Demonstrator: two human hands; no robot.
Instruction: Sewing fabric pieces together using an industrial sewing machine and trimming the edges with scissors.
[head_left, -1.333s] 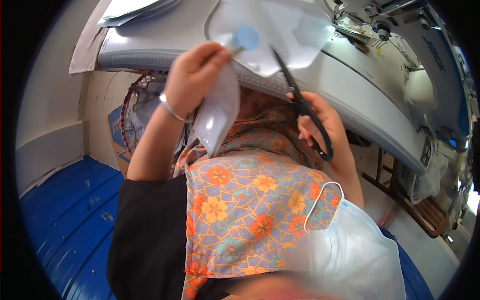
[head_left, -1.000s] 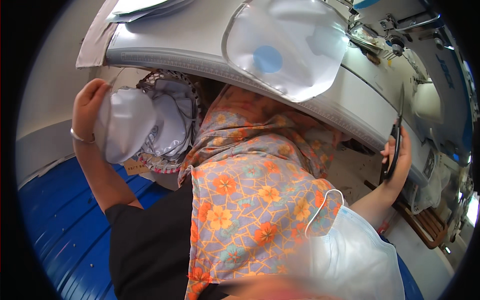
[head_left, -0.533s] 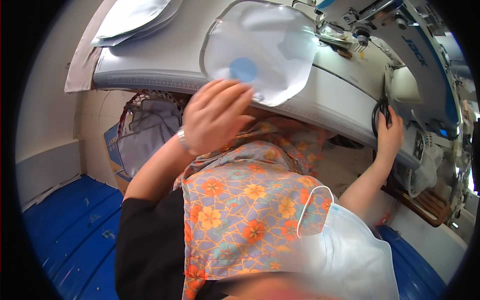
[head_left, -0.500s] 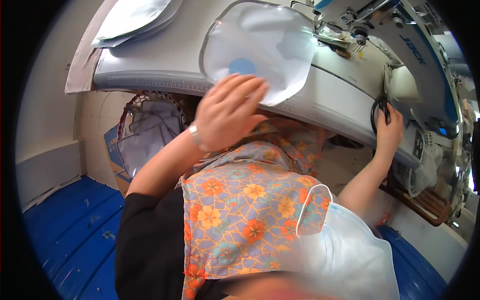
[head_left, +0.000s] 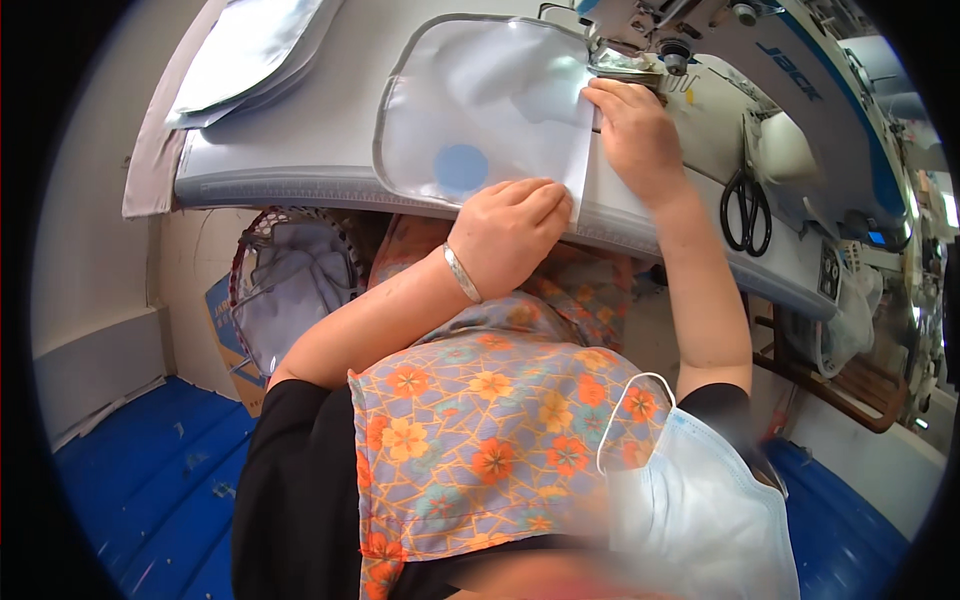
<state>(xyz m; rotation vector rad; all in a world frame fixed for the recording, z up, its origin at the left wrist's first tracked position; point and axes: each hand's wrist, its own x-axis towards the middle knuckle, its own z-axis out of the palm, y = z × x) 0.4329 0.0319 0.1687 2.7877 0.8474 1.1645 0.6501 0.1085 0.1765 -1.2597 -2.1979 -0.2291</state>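
White panel (head_left: pixel 490 110), edge pinched
My left hand (head_left: pixel 508 235) clamps it nearer me, my right hand (head_left: pixel 642 140) farther; scissors (head_left: pixel 743 178) lie right of both.

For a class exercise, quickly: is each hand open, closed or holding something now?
Left hand: bent, touching the near right corner of the white sheet; grip unclear.
Right hand: bent, touching its right edge; grip unclear.

The left hand (head_left: pixel 512 232) hides some of the white sheet's (head_left: pixel 480 95) lower edge. The sewing machine (head_left: pixel 805 95) and the stacked white panels (head_left: pixel 245 55) are cut at the top of the view, the face mask (head_left: pixel 700 510) at the bottom.
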